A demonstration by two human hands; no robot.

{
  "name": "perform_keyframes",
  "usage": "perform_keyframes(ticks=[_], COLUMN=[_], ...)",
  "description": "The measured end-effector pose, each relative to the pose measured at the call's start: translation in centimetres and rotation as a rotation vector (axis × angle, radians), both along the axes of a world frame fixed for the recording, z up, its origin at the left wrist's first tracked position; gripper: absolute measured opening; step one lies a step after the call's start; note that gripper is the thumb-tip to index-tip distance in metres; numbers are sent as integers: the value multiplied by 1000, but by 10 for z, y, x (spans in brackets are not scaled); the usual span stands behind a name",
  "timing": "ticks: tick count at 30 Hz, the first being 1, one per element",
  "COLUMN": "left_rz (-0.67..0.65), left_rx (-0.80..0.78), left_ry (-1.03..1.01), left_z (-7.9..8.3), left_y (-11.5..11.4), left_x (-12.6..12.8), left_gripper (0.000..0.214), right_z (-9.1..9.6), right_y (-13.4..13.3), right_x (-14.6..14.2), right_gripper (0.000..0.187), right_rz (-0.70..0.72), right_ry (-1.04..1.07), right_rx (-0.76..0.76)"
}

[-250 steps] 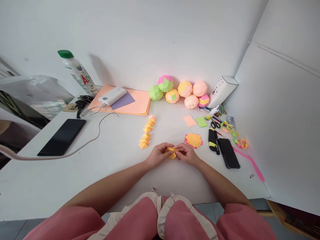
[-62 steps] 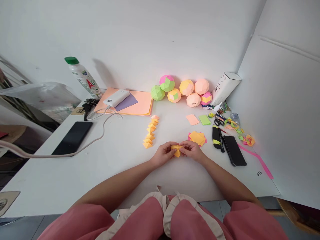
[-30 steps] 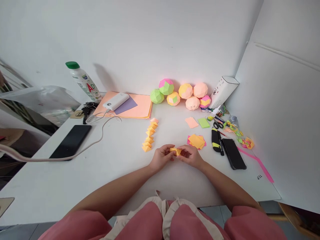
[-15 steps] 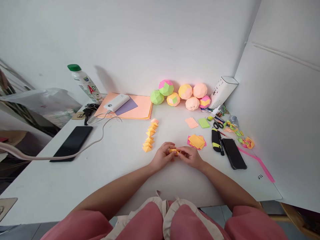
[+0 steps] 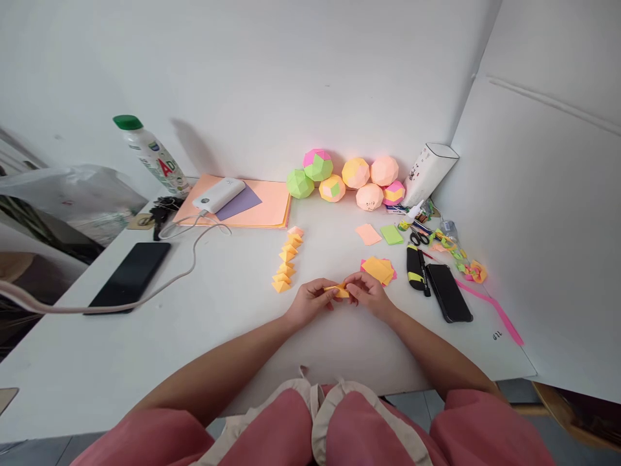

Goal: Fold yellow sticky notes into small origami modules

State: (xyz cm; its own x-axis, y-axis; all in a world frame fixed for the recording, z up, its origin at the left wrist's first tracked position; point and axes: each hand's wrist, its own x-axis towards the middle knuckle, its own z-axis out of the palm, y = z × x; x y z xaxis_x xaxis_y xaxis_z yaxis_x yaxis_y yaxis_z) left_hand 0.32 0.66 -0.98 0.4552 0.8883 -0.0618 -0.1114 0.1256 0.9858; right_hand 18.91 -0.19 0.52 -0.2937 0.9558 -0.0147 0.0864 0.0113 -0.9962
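Between my two hands is a small folded piece of orange paper [image 5: 341, 293]. My left hand [image 5: 310, 302] pinches its left end between thumb and fingers. The thumb and fingers of my right hand [image 5: 369, 296] close on its right end. Just beyond my right hand lies a pile of orange and pink paper squares [image 5: 377, 268]. To the left of my hands, a row of folded orange paper pieces [image 5: 285, 264] runs away from me, with a peach one at the far end. My fingers hide part of the held paper.
Faceted paper balls [image 5: 319, 165] line the wall. Peach [image 5: 369, 234] and green paper squares [image 5: 391, 234] lie ahead. On the right are scissors [image 5: 420, 238], a box cutter [image 5: 414, 266] and a phone [image 5: 449, 293]. On the left are a dark phone [image 5: 130, 277], a cable, a power bank [image 5: 219, 195] and a bottle [image 5: 152, 158].
More of the orange paper shows between my hands, and my right fingers have shifted on its right end. The whole view has moved slightly.
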Motion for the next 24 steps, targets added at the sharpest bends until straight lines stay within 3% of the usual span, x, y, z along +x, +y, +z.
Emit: perform_keyframes(ticks=[7, 24], left_rz=[-44, -67], left_rx=[92, 114], left_ry=[49, 15], left_z=[2, 1], left_y=[-1, 0], left_x=[0, -2], left_gripper=[24, 22], right_z=[-5, -3], right_y=[3, 4], right_x=[3, 5], right_gripper=[25, 16], right_rz=[7, 70], right_ry=[28, 39], right_rx=[-135, -91])
